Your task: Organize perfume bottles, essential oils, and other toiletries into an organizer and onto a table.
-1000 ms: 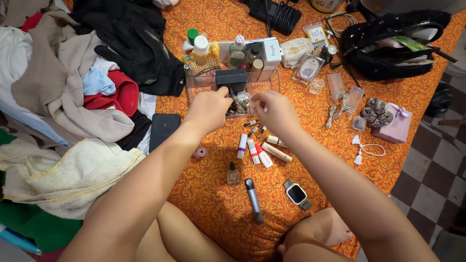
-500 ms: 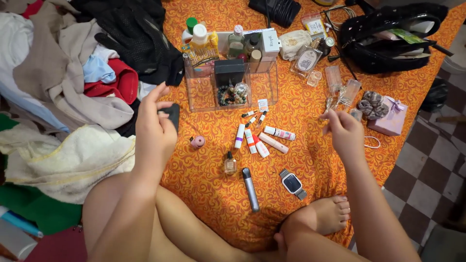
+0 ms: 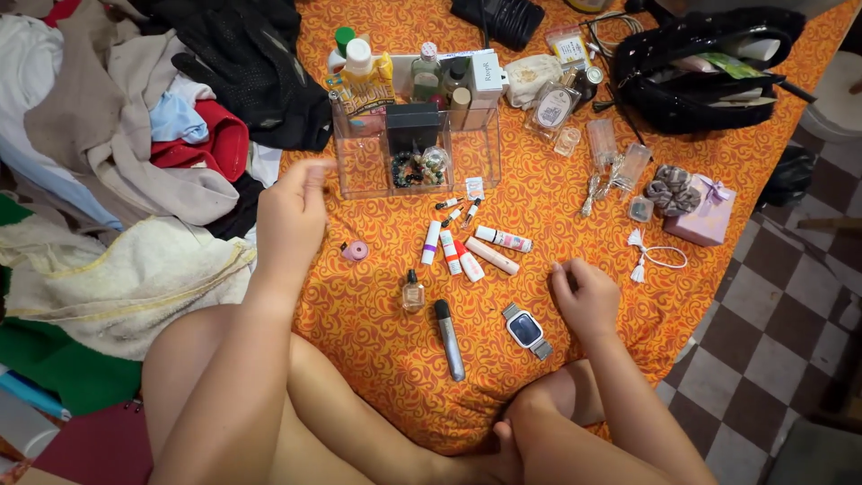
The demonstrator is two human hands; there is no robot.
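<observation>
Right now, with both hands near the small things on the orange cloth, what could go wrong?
The right hand rests close to the watch; a careless move might knock it toward the cloth's edge and the floor. The left hand hovers beside the clear organizer, so it could bump it and tip the bottles behind.

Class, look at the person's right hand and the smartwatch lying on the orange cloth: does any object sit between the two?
Nothing visible does. The right hand rests on the orange cloth just right of the smartwatch, with only bare cloth between them. The nearest other item, the dark slim device, lies on the watch's far side.
</observation>
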